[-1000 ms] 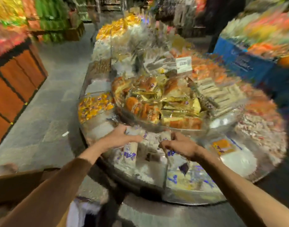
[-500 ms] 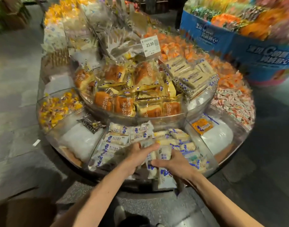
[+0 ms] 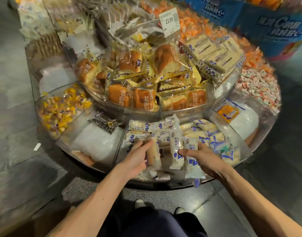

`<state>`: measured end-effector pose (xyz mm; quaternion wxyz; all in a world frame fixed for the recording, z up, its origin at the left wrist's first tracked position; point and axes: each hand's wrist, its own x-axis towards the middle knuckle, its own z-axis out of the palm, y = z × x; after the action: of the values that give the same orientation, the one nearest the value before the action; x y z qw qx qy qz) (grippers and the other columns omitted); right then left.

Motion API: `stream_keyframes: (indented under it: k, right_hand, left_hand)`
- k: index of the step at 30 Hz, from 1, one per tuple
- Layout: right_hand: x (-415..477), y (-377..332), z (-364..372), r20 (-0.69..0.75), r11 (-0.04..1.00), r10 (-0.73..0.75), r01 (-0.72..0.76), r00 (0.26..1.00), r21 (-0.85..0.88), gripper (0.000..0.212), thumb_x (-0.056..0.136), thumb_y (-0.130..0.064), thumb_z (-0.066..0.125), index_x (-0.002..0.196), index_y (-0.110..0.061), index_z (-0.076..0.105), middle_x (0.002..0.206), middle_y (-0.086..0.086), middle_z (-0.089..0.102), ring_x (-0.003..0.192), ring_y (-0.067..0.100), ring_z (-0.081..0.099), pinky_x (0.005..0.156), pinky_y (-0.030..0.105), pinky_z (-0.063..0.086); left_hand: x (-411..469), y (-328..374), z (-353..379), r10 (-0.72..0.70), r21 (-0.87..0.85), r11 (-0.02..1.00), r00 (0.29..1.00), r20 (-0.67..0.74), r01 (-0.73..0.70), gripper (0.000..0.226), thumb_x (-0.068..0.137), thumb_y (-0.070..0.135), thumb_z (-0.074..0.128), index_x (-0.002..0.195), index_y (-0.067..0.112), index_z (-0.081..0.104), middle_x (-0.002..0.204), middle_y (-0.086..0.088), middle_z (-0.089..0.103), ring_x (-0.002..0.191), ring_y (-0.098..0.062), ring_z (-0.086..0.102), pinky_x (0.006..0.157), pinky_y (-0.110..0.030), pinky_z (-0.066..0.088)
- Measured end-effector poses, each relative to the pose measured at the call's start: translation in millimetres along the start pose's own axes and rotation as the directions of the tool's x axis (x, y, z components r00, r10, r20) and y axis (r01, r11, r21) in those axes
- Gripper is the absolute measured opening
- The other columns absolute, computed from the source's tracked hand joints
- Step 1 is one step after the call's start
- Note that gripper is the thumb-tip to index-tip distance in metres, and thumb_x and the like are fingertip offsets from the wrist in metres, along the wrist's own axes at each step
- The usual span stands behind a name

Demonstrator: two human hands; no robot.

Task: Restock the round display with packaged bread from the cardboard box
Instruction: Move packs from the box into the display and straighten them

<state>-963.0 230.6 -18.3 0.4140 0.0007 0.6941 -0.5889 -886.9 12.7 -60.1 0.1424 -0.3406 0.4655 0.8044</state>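
The round tiered display (image 3: pixel 264 134) has clear plastic compartments. In the nearest bottom compartment lie several white-and-blue bread packs (image 3: pixel 165 129). My left hand (image 3: pixel 138 156) grips one long bread pack (image 3: pixel 153 154) by its side, standing on end. My right hand (image 3: pixel 201 157) holds two more packs (image 3: pixel 191 161) upright against the front wall, thumb pointing left. The upper tier holds golden bread packs (image 3: pixel 143 98). A corner of the cardboard box (image 3: pixel 35 224) shows at the bottom left.
A price tag (image 3: pixel 170 21) reading 23.90 stands above the upper tier. Neighbouring compartments hold yellow candies (image 3: pixel 61 110), a white pad with a dark packet (image 3: pixel 104 122), an orange pack (image 3: pixel 229 112). A blue round stand (image 3: pixel 273 28) is at the far right. My shoes (image 3: pixel 140 203) are below.
The view has shifted closer to the display and steadied. My hands have spread apart in the front compartment, the left now gripping one pack and the right holding packs upright.
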Motion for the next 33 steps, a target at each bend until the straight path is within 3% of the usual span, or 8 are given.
stream_keyframes:
  k: [4, 9, 12, 14, 18, 23, 28, 33]
  right_hand:
    - [-15, -18, -3, -0.062, 0.998, -0.059, 0.06, 0.996, 0.003, 0.017, 0.09, 0.002, 0.065, 0.083, -0.012, 0.057, 0.063, -0.009, 0.068, 0.058, -0.002, 0.067, 0.067, 0.008, 0.052]
    - [-10, -11, -20, -0.056, 0.997, -0.078, 0.079, 0.995, 0.01, 0.014, 0.088, -0.003, 0.067, 0.083, -0.014, 0.06, 0.061, -0.014, 0.07, 0.08, 0.008, 0.07, 0.052, 0.003, 0.044]
    - [-3, -1, -28, -0.021, 0.998, -0.063, 0.062, 0.998, -0.009, 0.015, 0.088, -0.004, 0.069, 0.103, -0.005, 0.068, 0.09, -0.001, 0.078, 0.089, 0.011, 0.073, 0.07, 0.013, 0.055]
    - [-1, 6, -34, -0.003, 0.998, -0.064, 0.064, 0.998, 0.004, 0.021, 0.087, -0.005, 0.07, 0.108, -0.004, 0.068, 0.099, 0.004, 0.078, 0.09, 0.013, 0.074, 0.072, 0.017, 0.057]
    - [-2, 14, -49, -0.016, 0.998, -0.064, 0.064, 0.998, -0.006, 0.026, 0.084, -0.008, 0.074, 0.11, -0.007, 0.068, 0.104, 0.005, 0.077, 0.094, 0.016, 0.073, 0.079, 0.021, 0.057]
    - [-7, 19, -60, -0.015, 0.997, -0.057, 0.056, 0.998, -0.047, 0.071, 0.062, -0.038, 0.09, 0.119, -0.004, 0.063, 0.109, 0.008, 0.075, 0.105, 0.025, 0.07, 0.101, 0.042, 0.05]
    - [-13, 20, -62, -0.043, 0.987, -0.068, 0.061, 0.997, -0.147, 0.05, 0.074, -0.032, 0.085, 0.113, -0.007, 0.066, 0.107, 0.007, 0.076, 0.1, 0.021, 0.071, 0.082, 0.025, 0.056]
    - [-10, 23, -51, -0.024, 0.994, -0.012, 0.01, 1.0, -0.105, 0.037, 0.075, -0.028, 0.085, 0.105, -0.014, 0.071, 0.115, 0.016, 0.072, 0.108, 0.033, 0.067, 0.106, 0.051, 0.044]
  left_hand:
    - [-8, 6, -11, 0.012, 0.07, 0.997, 1.0, 0.01, -0.013, 0.04, 0.1, 0.028, 0.055, 0.136, 0.013, 0.048, 0.11, -0.013, 0.074, 0.087, -0.026, 0.074, 0.074, -0.038, 0.058]
    - [-20, 6, -7, 0.023, 0.058, 0.998, 1.0, 0.001, -0.023, 0.063, 0.086, 0.027, 0.071, 0.139, 0.006, 0.044, 0.079, -0.011, 0.073, 0.07, -0.026, 0.068, 0.089, -0.051, 0.055]
    - [-18, 6, -3, 0.04, 0.243, 0.97, 0.993, -0.111, -0.012, 0.087, 0.085, 0.067, 0.061, 0.154, 0.027, 0.027, 0.137, -0.017, 0.057, 0.125, -0.037, 0.055, 0.114, -0.061, 0.028]
    - [-14, 2, 5, 0.124, 0.379, 0.922, 0.989, -0.083, -0.084, 0.073, 0.094, 0.07, 0.04, 0.144, 0.015, 0.042, 0.138, -0.026, 0.05, 0.124, -0.04, 0.053, 0.107, -0.057, 0.04]
    - [-9, -8, 22, 0.359, 0.73, 0.618, 0.931, 0.069, -0.293, 0.003, 0.104, 0.022, 0.041, 0.105, 0.024, 0.043, 0.108, -0.001, 0.049, 0.098, -0.018, 0.049, 0.078, -0.027, 0.041]
    - [2, -27, 16, 0.273, 0.912, -0.009, 0.876, 0.397, -0.41, 0.036, 0.099, 0.019, 0.056, 0.132, 0.026, 0.043, 0.133, 0.008, 0.048, 0.118, -0.005, 0.046, 0.103, -0.029, 0.04]
    - [19, -37, 8, 0.241, 0.915, -0.04, 0.884, 0.4, -0.403, 0.015, 0.094, 0.028, 0.065, 0.108, 0.024, 0.06, 0.116, 0.01, 0.06, 0.105, -0.003, 0.052, 0.103, -0.036, 0.045]
    - [24, -47, 5, 0.311, 0.922, -0.071, 0.87, 0.384, -0.382, 0.029, 0.095, 0.035, 0.062, 0.121, 0.023, 0.066, 0.124, 0.007, 0.062, 0.116, -0.006, 0.049, 0.109, -0.032, 0.036]
